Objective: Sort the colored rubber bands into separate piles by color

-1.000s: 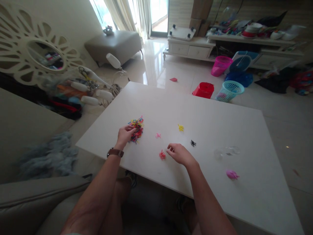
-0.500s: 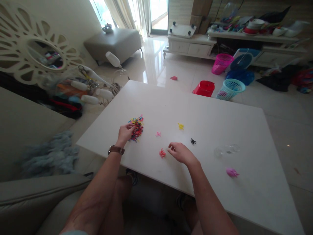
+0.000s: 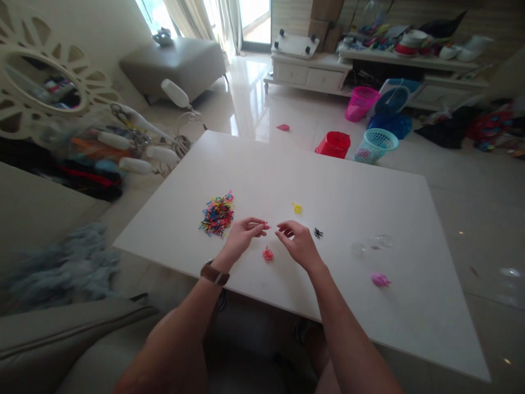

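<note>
My left hand (image 3: 245, 232), with a brown-strapped watch on its wrist, pinches a small pink-red rubber band (image 3: 267, 225) over the table. Facing it, my right hand (image 3: 297, 242) has its fingers curved and apart, with nothing visible in them. To the left of both lies a mixed heap of colourful rubber bands (image 3: 217, 215). Around my hands lie small single-colour groups: red bands (image 3: 267, 254) in front, yellow bands (image 3: 297, 208) beyond my right hand and black bands (image 3: 318, 233) to its right. The small pink group is hidden or merges with my left fingertips.
On the right of the white table (image 3: 262, 169) are a clear plastic container (image 3: 372, 244) and a purple-pink item (image 3: 380, 279). Beyond the far edge stand a red bin (image 3: 334, 145), a light-blue basket (image 3: 375, 146) and a pink basket (image 3: 361, 104). A lamp (image 3: 175, 93) stands left.
My left hand has left the heap and moved right with a pink-red rubber band between its fingers. My right hand has stayed near the middle, slightly farther up the table. The view has shifted slightly.
</note>
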Motion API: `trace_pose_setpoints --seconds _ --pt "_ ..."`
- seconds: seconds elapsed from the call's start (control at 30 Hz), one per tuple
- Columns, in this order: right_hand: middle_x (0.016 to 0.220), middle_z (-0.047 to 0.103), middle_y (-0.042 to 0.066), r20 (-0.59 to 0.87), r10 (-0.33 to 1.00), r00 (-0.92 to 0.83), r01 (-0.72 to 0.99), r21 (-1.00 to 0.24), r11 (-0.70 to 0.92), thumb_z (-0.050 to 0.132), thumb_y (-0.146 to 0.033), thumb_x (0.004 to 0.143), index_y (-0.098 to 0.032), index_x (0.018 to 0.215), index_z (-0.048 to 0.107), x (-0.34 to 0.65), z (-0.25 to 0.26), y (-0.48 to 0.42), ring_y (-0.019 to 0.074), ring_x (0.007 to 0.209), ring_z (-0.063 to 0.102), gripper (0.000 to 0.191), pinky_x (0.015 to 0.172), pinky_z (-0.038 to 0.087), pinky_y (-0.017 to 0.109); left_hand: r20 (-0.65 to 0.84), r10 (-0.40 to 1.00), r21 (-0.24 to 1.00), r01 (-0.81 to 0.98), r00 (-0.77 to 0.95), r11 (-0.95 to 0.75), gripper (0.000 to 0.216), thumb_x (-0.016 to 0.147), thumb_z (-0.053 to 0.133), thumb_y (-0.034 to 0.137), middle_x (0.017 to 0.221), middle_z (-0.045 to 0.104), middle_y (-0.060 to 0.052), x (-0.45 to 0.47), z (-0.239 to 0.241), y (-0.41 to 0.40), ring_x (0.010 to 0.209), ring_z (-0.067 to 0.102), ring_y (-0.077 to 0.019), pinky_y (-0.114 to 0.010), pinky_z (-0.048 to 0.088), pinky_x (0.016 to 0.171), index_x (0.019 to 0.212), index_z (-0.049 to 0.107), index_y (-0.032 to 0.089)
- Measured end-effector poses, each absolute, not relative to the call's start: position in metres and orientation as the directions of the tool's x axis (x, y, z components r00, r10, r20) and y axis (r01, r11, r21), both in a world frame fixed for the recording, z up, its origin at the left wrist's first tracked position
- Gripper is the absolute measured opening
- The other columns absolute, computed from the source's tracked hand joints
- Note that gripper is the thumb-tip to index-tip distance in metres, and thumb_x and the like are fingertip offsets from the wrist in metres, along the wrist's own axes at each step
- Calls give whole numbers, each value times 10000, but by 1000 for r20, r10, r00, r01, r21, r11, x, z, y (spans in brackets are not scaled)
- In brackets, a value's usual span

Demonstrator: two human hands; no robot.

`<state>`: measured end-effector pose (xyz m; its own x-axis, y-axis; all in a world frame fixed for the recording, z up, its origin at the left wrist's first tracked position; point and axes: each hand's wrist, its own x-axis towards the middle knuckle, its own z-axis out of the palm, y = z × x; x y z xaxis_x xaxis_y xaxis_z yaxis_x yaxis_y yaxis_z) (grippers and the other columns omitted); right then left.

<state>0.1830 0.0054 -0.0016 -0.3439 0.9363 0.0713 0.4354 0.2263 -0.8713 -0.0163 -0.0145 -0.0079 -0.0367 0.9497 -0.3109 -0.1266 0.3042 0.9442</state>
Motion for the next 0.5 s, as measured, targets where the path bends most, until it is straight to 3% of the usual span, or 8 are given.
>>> trace_pose_setpoints --seconds 0.23,0.5 --pt "952 737 43 143 936 -323 359 -896 261 669 -224 908 -210 1022 736 183 0 0 150 771 679 133 711 554 280 -310 951 940 -145 4 307 387 749 828 459 937 800 -130 -7 -4 -17 807 744 -215 -346 529 817 964 730 152" --pt "896 729 47 87 936 -340 463 -851 247 603 -271 950 -211 895 731 179 2 1 157 770 657 152 737 526 276 -324 946 939 -124 -2 321 401 733 827 490 923 798 -122 -5 -2 -18 820 751 -230 -356 531 822 942 718 166"
